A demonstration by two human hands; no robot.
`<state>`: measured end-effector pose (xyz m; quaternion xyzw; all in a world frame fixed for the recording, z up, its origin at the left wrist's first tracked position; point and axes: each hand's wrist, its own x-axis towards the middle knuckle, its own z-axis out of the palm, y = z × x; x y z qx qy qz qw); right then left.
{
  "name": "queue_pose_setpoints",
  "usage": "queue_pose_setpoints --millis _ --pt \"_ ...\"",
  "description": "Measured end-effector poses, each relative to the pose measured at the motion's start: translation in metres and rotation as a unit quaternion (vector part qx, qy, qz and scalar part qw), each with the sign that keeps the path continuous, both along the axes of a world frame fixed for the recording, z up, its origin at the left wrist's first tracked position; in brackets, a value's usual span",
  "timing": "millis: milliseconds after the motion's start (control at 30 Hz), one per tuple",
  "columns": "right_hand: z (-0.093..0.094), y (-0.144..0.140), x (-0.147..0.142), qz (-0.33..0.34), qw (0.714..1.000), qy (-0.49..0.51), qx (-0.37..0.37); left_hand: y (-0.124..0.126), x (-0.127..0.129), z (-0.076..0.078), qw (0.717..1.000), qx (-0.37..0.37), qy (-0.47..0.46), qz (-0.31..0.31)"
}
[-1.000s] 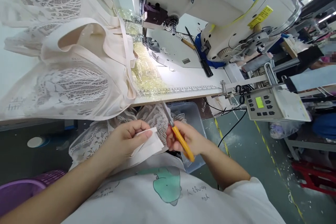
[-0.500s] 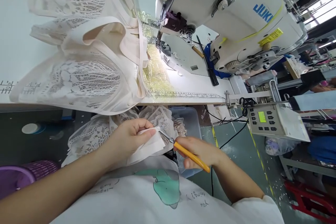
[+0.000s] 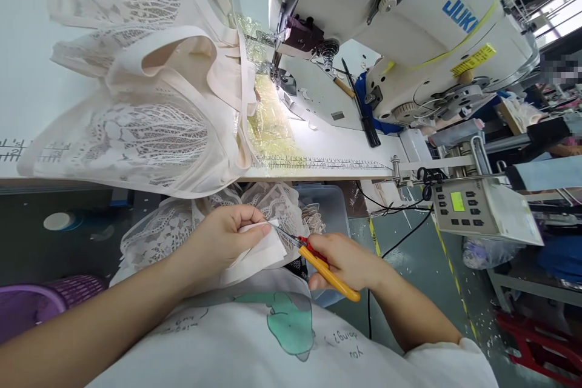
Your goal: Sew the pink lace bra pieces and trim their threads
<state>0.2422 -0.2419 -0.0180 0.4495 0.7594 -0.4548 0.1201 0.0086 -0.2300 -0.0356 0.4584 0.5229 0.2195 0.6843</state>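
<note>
My left hand (image 3: 234, 236) is closed, thumb on top, on the edge of a white fabric band (image 3: 261, 251). The band belongs to a pale lace garment (image 3: 161, 236) that hangs over my lap. In my right hand (image 3: 343, 260) is a pair of small scissors (image 3: 330, 274) with an orange handle and a red part on its far side. Their metal blades point left and reach the band's edge just beside my left thumb. The exact spot at the blade tips is too small to make out.
Beige lace bras (image 3: 150, 127) lie on the white table, left of a sewing machine (image 3: 354, 24). A screwdriver (image 3: 364, 112) rests on the machine bed. Below are a clear plastic bin (image 3: 334, 212) and a purple basket (image 3: 43, 306). A control box (image 3: 473, 203) stands right.
The red part of the scissors has come into view as my right fingers shifted on the handle. My left hand keeps its grip on the band. The camera view has shifted slightly.
</note>
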Motion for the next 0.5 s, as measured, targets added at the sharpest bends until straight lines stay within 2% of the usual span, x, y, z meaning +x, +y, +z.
queue_pose_setpoints --millis 300,500 --pt "0.0022 -0.0007 -0.0023 -0.016 1.0 -0.019 -0.006 -0.0003 0.0017 -0.0016 1.0 0.008 0.001 -0.007" --pt "-0.0017 -0.0003 0.0018 0.02 1.0 0.008 0.004 0.0005 0.0056 -0.0003 1.0 0.019 0.017 0.001"
